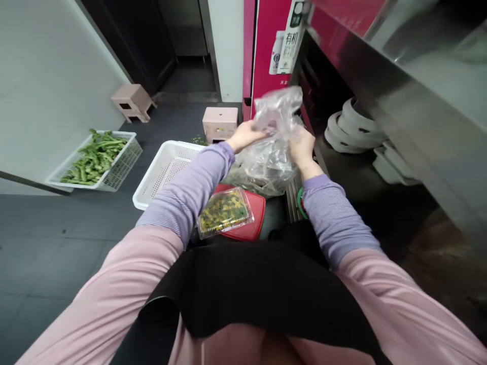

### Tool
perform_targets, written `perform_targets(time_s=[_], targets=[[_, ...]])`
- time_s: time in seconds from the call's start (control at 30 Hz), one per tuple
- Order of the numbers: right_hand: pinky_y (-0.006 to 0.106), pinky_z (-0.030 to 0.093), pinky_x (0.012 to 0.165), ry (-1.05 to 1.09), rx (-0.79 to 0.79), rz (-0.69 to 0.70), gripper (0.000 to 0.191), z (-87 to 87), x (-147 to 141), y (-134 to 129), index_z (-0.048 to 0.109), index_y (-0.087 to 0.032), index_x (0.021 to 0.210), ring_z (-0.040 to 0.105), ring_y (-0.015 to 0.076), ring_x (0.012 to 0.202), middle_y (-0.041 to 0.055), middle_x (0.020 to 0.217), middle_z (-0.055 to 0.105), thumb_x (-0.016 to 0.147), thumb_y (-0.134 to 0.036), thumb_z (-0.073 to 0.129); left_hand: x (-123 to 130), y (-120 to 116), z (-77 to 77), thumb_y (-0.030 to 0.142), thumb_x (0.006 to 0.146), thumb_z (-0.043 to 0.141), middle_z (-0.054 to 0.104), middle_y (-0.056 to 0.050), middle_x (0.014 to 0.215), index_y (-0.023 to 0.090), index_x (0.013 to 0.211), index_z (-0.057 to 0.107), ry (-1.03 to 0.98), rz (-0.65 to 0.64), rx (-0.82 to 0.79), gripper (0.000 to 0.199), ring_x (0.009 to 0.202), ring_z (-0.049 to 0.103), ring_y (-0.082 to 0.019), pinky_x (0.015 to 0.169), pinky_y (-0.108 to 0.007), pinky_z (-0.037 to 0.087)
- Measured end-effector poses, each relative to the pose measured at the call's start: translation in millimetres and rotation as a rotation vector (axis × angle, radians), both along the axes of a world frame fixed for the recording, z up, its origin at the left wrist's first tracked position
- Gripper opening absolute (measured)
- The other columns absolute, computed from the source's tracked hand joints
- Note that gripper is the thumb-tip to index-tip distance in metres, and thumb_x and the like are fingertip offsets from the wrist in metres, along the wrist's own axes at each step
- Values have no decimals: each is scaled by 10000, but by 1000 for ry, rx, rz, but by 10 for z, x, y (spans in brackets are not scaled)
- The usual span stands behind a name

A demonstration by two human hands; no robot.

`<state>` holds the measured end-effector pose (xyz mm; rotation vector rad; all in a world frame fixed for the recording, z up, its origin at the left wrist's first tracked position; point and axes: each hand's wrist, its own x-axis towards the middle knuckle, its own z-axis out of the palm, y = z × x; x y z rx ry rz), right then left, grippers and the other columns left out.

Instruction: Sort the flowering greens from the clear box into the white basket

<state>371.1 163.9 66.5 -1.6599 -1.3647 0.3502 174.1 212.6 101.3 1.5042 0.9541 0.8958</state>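
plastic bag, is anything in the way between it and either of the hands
Nothing visible: the left hand and right hand both already hold the clear plastic bag. The food box lies nearer the body, not between them.

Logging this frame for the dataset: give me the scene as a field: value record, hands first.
left hand: holding the clear plastic bag
right hand: holding the same bag, fingers blurred
below hands: clear food pack lying on a red surface
beside left sleeve: white basket, partly hidden
far left: green produce in another basket
behind left hand: pink stool
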Motion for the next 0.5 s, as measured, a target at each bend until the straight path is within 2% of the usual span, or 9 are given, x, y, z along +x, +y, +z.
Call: perform_targets(time_s=[0.07, 0.13, 0.17, 0.23, 0.3, 0.33, 0.4, 0.43, 0.5], targets=[[451, 499, 968, -25, -66, -167, 354, -214, 200, 158, 661, -83, 1193, 617, 342, 1166, 191, 1135, 684, 975, -290, 472, -309, 111, -430, 130, 545, 851, 707, -85, 1009, 144, 985, 645, 293, 103, 67, 486, 1152, 630, -307, 1075, -420, 446], [441, 485, 974, -70, -102, -282, 404, -384, 302, 314, 619, -63, 1265, 602, 340, 1168, 222, 1190, 654, 996, -237, 373, -496, 100, -845, 135, 509, 884, 695, -166, 1095, 113, 1076, 649, 574, 78, 68, 614, 1178, 621, -367, 1072, -456, 438], [429, 472, 989, -132, -123, -293, 423, -457, 288, 398, 595, -61, 1302, 587, 335, 1182, 235, 1235, 633, 997, -207, 342, -529, 59, -1026, 141, 522, 886, 682, -207, 1151, 95, 1119, 649, 686, 25, 91, 644, 1198, 612, -382, 1071, -461, 435], [435, 442, 1020, -358, -221, -137, 441, -616, 127, 563, 571, -63, 1338, 538, 341, 1237, 259, 1307, 588, 994, -152, 310, -518, -47, -1305, 130, 530, 885, 672, -218, 1216, 120, 1178, 657, 863, -125, 169, 686, 1230, 597, -377, 1058, -448, 438], [473, 419, 1035, -628, -372, 229, 396, -836, -161, 682, 620, -68, 1263, 491, 357, 1285, 271, 1295, 590, 984, -112, 342, -509, -123, -1453, 122, 642, 807, 721, -176, 1099, 153, 1129, 702, 997, -254, 182, 499, 1136, 648, -342, 1012, -429, 456], [470, 401, 1055, -664, -410, 391, 322, -976, -324, 709, 673, -85, 1155, 492, 346, 1284, 253, 1243, 625, 966, -100, 413, -537, -141, -1481, 120, 696, 754, 736, -154, 1037, 169, 1084, 729, 1002, -308, 183, 391, 1073, 671, -322, 976, -413, 472], [411, 427, 1032, -610, -502, 590, 139, -1293, -634, 685, 693, -109, 810, 598, 289, 1111, 194, 1011, 697, 838, -23, 588, -673, -152, -1471, 110, 756, 665, 750, -127, 960, 189, 984, 768, 933, -360, 216, 262, 982, 691, -288, 926, -385, 493], [422, 431, 1026, -386, -622, 690, 178, -1452, -766, 641, 647, -105, 669, 624, 279, 1020, 179, 883, 686, 778, 32, 617, -764, -157, -1447, 108, 758, 648, 753, -118, 954, 195, 948, 779, 875, -354, 256, 246, 968, 691, -276, 920, -376, 498], [417, 479, 977, 56, -635, 758, 180, -1721, -968, 524, 636, -97, 624, 643, 242, 901, 126, 792, 662, 765, 5, 682, -932, -187, -1390, 122, 773, 624, 757, -103, 947, 201, 927, 789, 792, -335, 329, 239, 956, 688, -255, 926, -369, 505]])
